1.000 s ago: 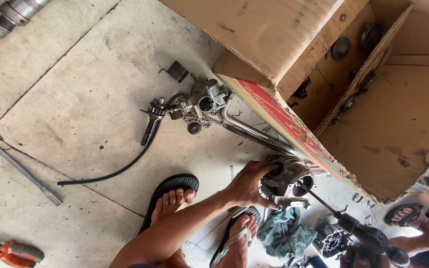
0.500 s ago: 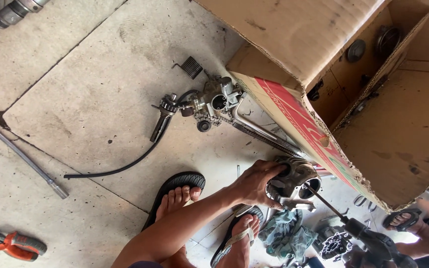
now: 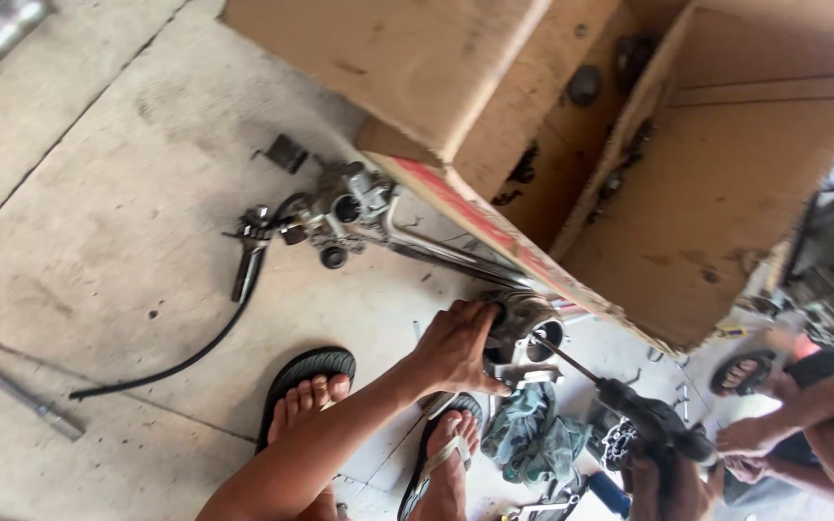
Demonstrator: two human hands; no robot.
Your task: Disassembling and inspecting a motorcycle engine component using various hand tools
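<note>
The round grey metal engine part (image 3: 521, 328) sits low on the concrete floor (image 3: 98, 241), just beside the torn edge of the big brown cardboard box (image 3: 571, 125) and above a crumpled teal rag (image 3: 531, 439). We see the left hand (image 3: 454, 345) wrapped over its left side, fingers curled and pressed on the metal, steadying it. The right hand (image 3: 666, 478) is at the bottom edge, closed around the dark handle of a power drill (image 3: 649, 420) whose thin bit reaches up to an opening in the part. Our two feet in black sandals (image 3: 306, 381) rest on the floor near the part. Further left lie a grey carburettor assembly (image 3: 345, 212) and a black rubber hose (image 3: 195, 338). Another person's hands (image 3: 745, 449) show at the right.
</note>
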